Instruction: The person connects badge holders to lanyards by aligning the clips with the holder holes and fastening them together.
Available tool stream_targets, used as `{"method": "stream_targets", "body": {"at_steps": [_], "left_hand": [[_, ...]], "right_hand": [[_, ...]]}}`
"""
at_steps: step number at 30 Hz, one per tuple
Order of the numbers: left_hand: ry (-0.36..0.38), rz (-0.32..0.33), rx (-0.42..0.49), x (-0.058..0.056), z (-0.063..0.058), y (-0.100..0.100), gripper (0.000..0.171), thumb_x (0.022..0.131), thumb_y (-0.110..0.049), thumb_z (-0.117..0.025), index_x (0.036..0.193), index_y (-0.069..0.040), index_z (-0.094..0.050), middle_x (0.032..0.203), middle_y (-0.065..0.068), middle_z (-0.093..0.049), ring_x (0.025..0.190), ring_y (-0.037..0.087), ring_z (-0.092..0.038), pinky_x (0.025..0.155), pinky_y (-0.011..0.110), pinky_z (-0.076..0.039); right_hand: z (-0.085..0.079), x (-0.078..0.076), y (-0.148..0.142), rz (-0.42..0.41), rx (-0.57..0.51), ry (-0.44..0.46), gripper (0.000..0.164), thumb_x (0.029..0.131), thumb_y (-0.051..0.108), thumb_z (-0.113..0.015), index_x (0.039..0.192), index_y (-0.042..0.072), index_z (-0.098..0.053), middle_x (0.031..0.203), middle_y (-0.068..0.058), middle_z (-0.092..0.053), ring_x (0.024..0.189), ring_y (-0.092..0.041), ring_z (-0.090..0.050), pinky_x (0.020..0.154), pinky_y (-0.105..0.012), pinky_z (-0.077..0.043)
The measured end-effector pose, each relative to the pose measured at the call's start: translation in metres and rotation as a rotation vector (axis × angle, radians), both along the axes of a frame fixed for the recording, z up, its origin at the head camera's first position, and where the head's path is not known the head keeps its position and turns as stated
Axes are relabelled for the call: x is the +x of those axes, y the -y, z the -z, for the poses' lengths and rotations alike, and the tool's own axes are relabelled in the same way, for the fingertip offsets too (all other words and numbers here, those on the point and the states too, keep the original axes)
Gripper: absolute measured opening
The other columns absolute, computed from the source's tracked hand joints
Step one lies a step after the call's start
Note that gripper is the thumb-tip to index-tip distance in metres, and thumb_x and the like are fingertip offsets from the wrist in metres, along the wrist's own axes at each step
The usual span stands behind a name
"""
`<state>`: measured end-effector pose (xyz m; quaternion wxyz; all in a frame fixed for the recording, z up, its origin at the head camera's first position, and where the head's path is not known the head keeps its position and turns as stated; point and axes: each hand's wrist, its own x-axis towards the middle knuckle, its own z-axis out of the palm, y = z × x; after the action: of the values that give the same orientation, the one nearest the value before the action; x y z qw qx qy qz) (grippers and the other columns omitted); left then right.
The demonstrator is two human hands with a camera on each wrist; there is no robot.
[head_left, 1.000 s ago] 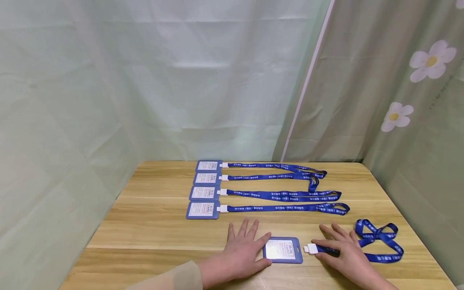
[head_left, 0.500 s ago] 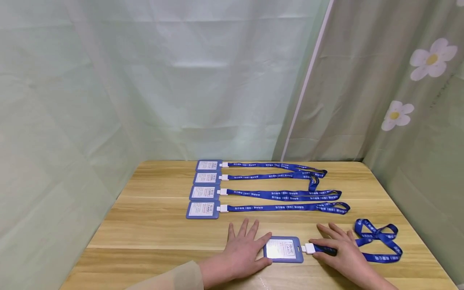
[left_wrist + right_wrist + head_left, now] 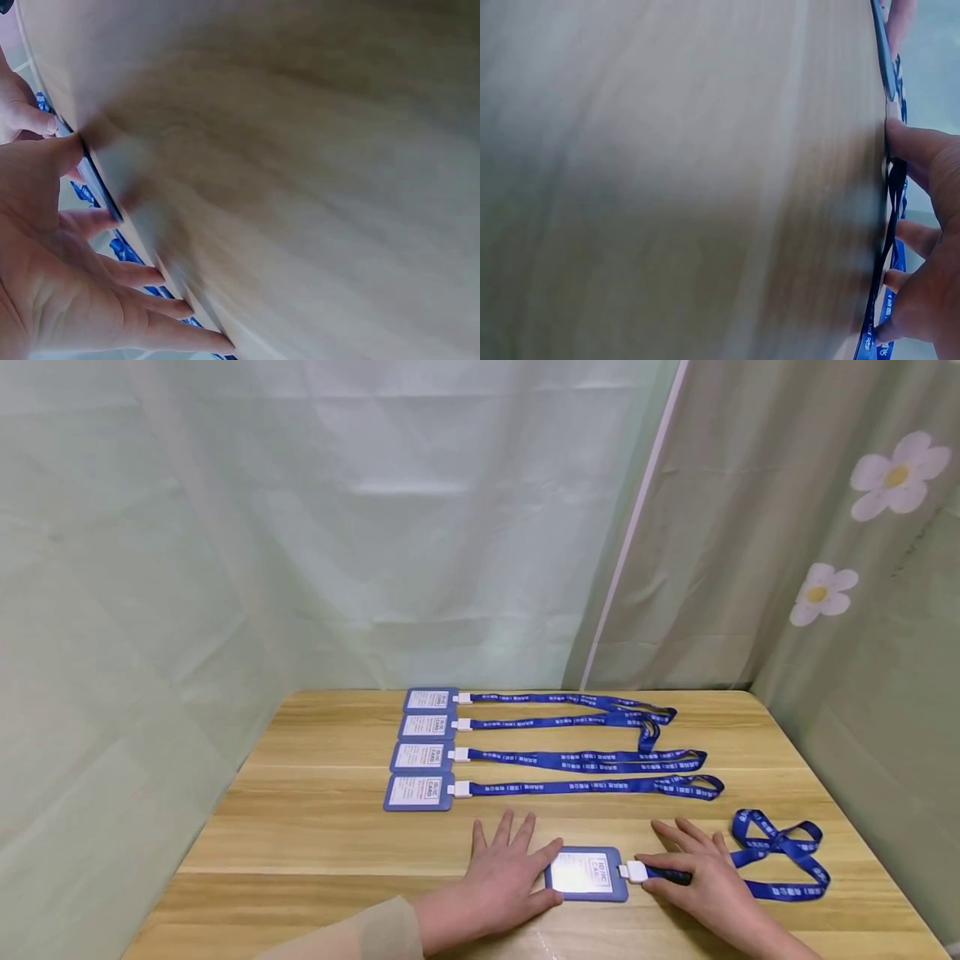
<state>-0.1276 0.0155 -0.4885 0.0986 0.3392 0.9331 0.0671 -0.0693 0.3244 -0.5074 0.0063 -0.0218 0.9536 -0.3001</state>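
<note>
On the near part of the table lies a blue ID badge holder (image 3: 588, 872) with a white printed card. My left hand (image 3: 498, 881) rests on the table with spread fingers, its index finger and thumb touching the holder's left corners. Between thumb and index finger, my right hand (image 3: 705, 885) pinches a blue lanyard (image 3: 783, 891) just behind its white clip (image 3: 636, 872). The clip's narrow end meets the holder's slotted right edge; whether it is hooked through the slot I cannot tell. In the left wrist view the left hand (image 3: 75, 277) has straight fingers pressing at the holder.
Behind my hands several blue badge holders (image 3: 414, 792) lie in a column, with their lanyards (image 3: 570, 788) stretched rightward. The wooden table (image 3: 300, 835) ends at pale curtains (image 3: 450, 527) at the back and sides. The held lanyard's loose end forms loops at the right.
My right hand has slid slightly left with the lanyard, closing the gap between the clip and the badge holder. The left hand has stayed in place.
</note>
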Motion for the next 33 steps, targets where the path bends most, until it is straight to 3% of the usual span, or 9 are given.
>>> {"method": "stream_targets", "body": {"at_steps": [10, 33], "left_hand": [[0.019, -0.024, -0.006, 0.0007, -0.0055, -0.0055, 0.068, 0.093, -0.065, -0.062, 0.153, -0.037, -0.048, 0.163, 0.016, -0.034, 0.149, 0.049, -0.025, 0.105, 0.082, -0.019], [0.039, -0.04, -0.031, 0.0001, -0.006, -0.0103, 0.068, 0.093, -0.066, -0.06, 0.154, -0.037, -0.048, 0.164, 0.016, -0.032, 0.15, 0.049, -0.023, 0.106, 0.082, -0.018]], "right_hand": [[-0.0018, -0.0021, 0.0013, -0.005, -0.043, 0.014, 0.03, 0.08, 0.039, -0.087, 0.109, 0.031, -0.082, 0.155, -0.013, -0.048, 0.149, -0.05, -0.017, 0.112, -0.073, 0.013], [-0.0027, -0.004, 0.003, 0.007, -0.064, 0.035, 0.031, 0.079, 0.038, -0.088, 0.108, 0.031, -0.083, 0.154, -0.017, -0.048, 0.148, -0.054, -0.015, 0.11, -0.072, 0.019]]}}
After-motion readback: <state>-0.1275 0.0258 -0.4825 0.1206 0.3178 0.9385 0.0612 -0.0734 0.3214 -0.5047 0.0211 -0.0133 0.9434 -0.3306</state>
